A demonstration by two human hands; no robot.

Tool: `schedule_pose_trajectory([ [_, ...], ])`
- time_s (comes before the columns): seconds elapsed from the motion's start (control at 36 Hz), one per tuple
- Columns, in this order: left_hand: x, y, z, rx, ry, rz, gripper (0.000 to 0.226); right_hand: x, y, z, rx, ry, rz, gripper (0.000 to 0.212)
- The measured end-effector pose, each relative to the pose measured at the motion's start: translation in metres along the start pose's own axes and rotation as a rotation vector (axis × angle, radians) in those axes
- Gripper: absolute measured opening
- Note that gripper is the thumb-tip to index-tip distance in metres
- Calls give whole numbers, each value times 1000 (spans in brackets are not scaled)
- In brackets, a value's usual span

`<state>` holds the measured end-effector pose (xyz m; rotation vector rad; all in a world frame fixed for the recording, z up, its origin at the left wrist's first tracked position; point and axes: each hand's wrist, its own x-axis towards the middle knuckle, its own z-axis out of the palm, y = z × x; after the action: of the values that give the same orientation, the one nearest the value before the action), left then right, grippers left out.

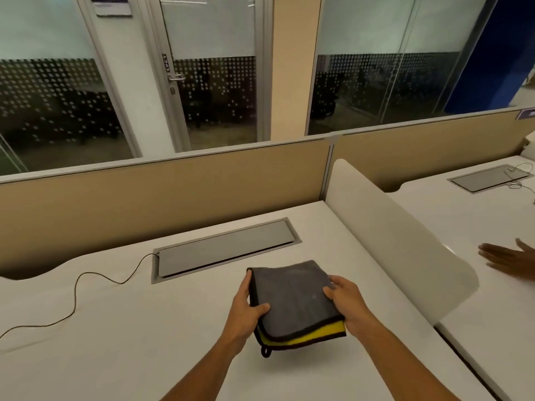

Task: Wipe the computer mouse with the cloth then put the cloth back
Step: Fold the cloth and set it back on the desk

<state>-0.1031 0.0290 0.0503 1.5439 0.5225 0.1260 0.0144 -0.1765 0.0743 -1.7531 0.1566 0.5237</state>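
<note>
Grey cloth [295, 296], yellow underside, black edging; white desk [115, 342]; tan partition [144, 195]; probably black cable [75, 293].

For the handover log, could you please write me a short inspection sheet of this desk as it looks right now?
Surface: white desk, with a closed grey cable hatch set into it.
Job's things: folded grey and yellow cloth; no computer mouse seen.
Clutter: nothing seen.
Grippers: left hand and right hand each grip a side of the cloth.
Cables: one black cable runs from the hatch off the left edge.
Surroundings: beige partition, white divider, another person's hand on the neighbouring desk.
</note>
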Motion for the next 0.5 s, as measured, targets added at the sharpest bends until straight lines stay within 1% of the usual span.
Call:
schedule_pose_trajectory([
  [0.14,56,25,10,-19,64,85,89,53,-43,-3,20,26,-119,24],
  [0.25,91,32,16,-64,125,104,89,92,-58,-2,13,54,-155,21],
  [0.36,115,17,26,-54,153,39,87,126,-46,6,-34,59,-146,21],
  [0.5,126,-25,31,82,138,-122,79,153,-3,13,-141,22,0,33],
])
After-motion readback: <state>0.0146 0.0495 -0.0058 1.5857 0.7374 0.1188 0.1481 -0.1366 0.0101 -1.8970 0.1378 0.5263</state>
